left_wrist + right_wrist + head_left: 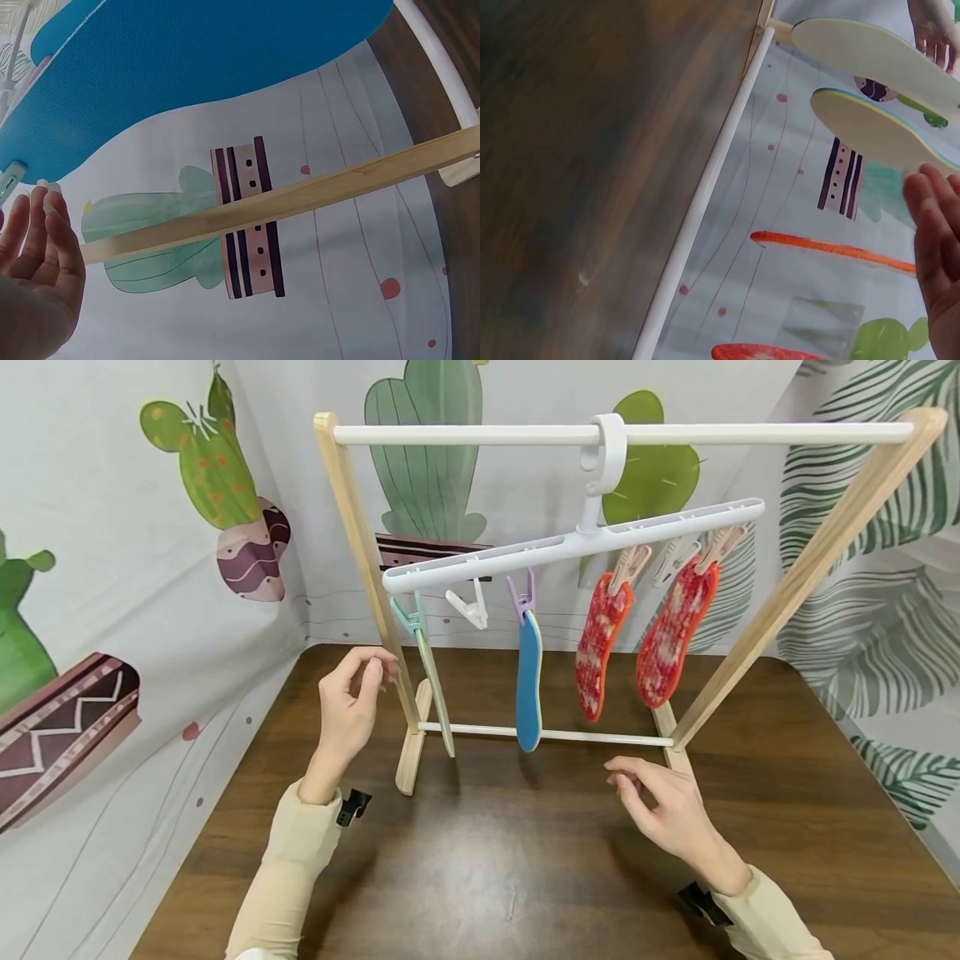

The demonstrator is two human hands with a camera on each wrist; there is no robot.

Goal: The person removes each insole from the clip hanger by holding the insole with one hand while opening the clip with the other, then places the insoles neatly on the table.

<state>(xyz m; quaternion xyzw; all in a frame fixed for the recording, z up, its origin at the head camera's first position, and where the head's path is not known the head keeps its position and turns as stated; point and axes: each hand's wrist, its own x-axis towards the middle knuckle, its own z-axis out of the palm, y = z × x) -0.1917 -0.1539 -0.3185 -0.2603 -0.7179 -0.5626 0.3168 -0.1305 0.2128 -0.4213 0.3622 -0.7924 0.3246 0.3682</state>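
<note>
My left hand (351, 697) is raised with loosely bent fingers beside the rack's left post, holding nothing. Just right of it, a thin insole (437, 693) hangs edge-on from a green clip (411, 612); the left wrist view shows its blue face (217, 56). A blue insole (529, 685) hangs from a purple clip (523, 597). Two red fleecy insoles, one nearer the middle (602, 647) and one farther right (678, 635), hang from pinkish clips. Below them, my right hand (663, 802) hovers over the table with relaxed fingers, touching nothing.
A tilted white clip hanger (510, 557) hooks over the top bar (465, 435) of a wooden rack (810, 585). White clips (468, 607) on it hold nothing. The rack stands on a brown table (465, 860) before a cactus-print cloth (300, 468).
</note>
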